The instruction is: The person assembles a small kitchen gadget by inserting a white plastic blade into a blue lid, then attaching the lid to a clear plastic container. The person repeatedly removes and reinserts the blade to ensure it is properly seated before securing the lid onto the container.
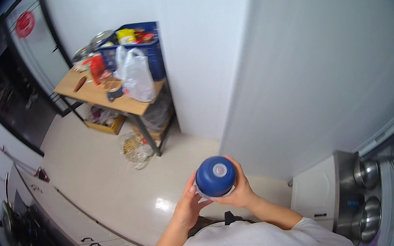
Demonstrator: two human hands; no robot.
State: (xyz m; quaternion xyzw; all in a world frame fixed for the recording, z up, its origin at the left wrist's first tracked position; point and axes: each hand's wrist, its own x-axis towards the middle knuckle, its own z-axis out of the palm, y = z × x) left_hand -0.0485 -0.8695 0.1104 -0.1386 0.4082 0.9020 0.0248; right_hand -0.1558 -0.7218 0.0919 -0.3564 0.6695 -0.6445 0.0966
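In front of my body I hold a round blue-topped container (209, 183) with a pale round knob or button on its domed top. A whitish lower part shows beneath the blue; the rest of it is hidden by my hands, and its exact kind is unclear. My left hand (190, 205) is wrapped round its left side. From the right, my right hand (241, 191) grips it with the fingers curled along the side. The container is above the floor, with its top facing up toward me.
A wooden table (73, 87) against the far wall carries a blue crate (157, 66) and a white plastic bag (138, 81). A yellow box (108, 127) and a bag (135, 150) stand below. Left is a counter with black cookware; right, a counter with metal bowls (369, 219).
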